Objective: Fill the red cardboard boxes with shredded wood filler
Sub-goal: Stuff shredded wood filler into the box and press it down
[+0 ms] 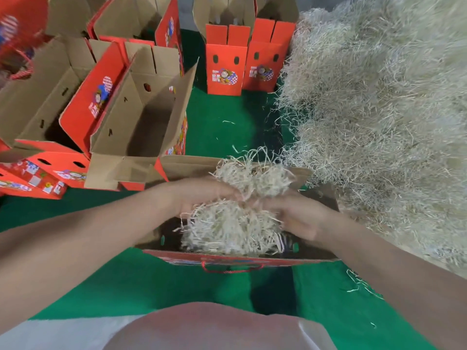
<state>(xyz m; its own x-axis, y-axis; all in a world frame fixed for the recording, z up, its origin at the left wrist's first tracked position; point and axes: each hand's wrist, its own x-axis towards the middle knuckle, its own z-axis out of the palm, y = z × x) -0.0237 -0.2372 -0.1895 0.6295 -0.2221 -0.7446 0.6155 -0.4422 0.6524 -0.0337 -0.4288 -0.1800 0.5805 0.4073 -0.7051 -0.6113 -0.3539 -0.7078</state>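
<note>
Over the open box [278, 261], my left hand [202, 195] and right hand [295, 215] both clutched one clump of filler [227, 231].

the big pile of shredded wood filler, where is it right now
In the head view the big filler pile fills the right side, on the green surface, right beside the open box nearest the person.

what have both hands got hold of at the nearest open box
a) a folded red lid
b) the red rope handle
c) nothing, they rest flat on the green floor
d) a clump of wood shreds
d: the left hand and the right hand close in from either side on a clump of wood shreds in the mouth of the nearest box.
</note>
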